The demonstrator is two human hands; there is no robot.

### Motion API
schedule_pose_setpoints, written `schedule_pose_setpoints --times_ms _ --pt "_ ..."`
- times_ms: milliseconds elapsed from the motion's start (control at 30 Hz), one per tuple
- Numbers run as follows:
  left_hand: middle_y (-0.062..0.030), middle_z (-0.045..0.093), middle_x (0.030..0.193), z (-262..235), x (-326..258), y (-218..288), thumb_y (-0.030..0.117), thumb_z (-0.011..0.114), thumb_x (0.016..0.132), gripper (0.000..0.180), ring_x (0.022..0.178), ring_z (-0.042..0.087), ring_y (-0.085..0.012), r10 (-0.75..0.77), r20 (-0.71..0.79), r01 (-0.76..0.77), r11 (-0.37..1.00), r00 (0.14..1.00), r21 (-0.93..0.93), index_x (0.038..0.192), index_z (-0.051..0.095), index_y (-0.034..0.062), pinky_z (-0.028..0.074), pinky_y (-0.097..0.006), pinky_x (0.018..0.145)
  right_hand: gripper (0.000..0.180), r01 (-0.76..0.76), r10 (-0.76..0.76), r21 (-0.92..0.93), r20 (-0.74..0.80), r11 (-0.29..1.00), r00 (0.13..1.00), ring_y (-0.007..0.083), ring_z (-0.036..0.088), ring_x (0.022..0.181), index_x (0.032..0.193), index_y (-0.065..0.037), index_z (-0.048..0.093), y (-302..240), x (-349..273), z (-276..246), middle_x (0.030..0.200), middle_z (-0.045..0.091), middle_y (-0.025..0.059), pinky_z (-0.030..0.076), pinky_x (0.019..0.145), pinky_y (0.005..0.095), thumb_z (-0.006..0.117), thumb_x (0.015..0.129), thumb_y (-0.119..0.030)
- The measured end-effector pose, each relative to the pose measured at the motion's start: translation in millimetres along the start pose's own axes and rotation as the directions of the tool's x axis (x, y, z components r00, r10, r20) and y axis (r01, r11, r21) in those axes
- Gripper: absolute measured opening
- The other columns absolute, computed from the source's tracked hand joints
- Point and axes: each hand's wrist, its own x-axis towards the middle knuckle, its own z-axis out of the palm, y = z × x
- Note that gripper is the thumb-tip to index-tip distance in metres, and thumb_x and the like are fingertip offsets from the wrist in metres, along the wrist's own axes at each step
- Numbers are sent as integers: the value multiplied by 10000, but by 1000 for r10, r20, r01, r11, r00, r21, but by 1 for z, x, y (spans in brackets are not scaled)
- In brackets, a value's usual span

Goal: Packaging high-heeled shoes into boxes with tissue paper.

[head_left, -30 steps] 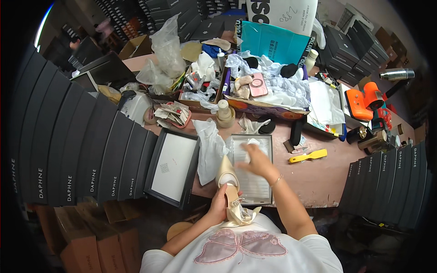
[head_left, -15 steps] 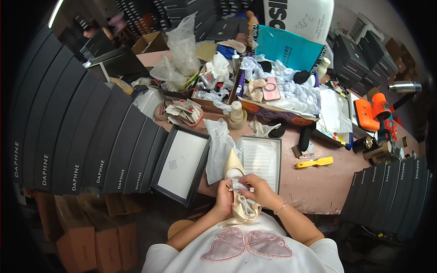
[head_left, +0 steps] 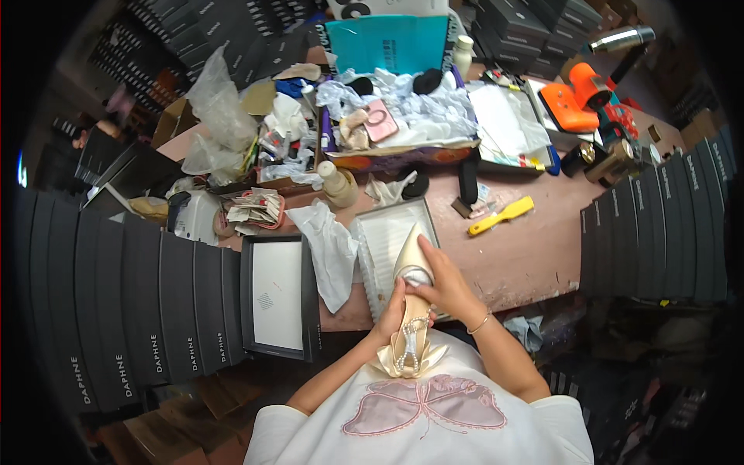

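Observation:
A cream pointed-toe shoe [head_left: 411,252] lies before my chest, its toe pointing away from me. White stuffing [head_left: 418,277] shows inside the toe, and a beaded strap [head_left: 411,341] and a satin bow [head_left: 391,361] sit toward its heel end. My left hand [head_left: 393,314] is closed round the shoe's left side at the middle. My right hand [head_left: 448,283] grips the right side of the toe, thumb near the opening. Beneath the toe stands an open shoe box [head_left: 372,244] with pale wrapping inside. White tissue paper [head_left: 329,260] lies left of that box.
A dark box lid [head_left: 277,291] with a white inside lies left, beside stacked dark shoe boxes [head_left: 139,310]. More boxes [head_left: 659,232] stand right. Across the table are a yellow-handled tool [head_left: 502,215], a bottle [head_left: 337,184], a carton of crumpled paper [head_left: 418,159] and an orange tape dispenser [head_left: 570,108].
My right hand has moved from the shoe's opening to the side of its toe. White paper at the opening now sits inside the toe. The view has turned.

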Motion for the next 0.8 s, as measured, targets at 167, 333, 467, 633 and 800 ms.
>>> schedule_pose_setpoints --times_ms 167,333,467,633,800 --pt "-101 625 863 19 18 -4 663 281 922 679 698 635 -159 -19 107 14 999 994 45 1151 518 70 541 -261 611 655 -30 25 -81 -61 996 998 363 561 1084 1361 -33 432 0 1 -19 1186 563 219 446 922 372 626 736 -6" --pt "-51 564 1146 -7 27 15 341 493 978 424 984 578 -129 332 -65 -254 820 941 513 1269 453 36 508 -311 842 657 -53 33 -115 -165 992 986 375 555 1080 1366 -60 422 35 -17 -77 1219 530 227 459 909 389 601 742 42" --pt "-51 607 1062 -20 13 19 202 539 962 274 929 595 -118 83 -9 -63 815 996 576 1123 587 -15 501 -276 841 682 -171 138 -125 -236 977 962 380 522 1138 1379 -77 407 107 -44 -88 1259 504 225 435 952 392 630 744 33" --pt "-49 622 1010 -2 13 6 96 533 954 222 931 600 -116 192 -22 -113 663 981 740 1129 590 -28 492 -260 848 657 -127 110 -85 -180 988 977 395 475 1192 1385 -84 400 142 -29 -78 1307 469 232 403 990 403 668 786 -49" --pt "-50 642 891 -39 17 32 109 562 924 203 837 622 -113 390 -202 -21 497 899 867 1069 614 -23 502 -242 770 592 -246 269 -245 66 938 961 392 473 1197 1346 -68 451 171 -39 -75 1328 457 237 392 1004 415 679 802 -130"
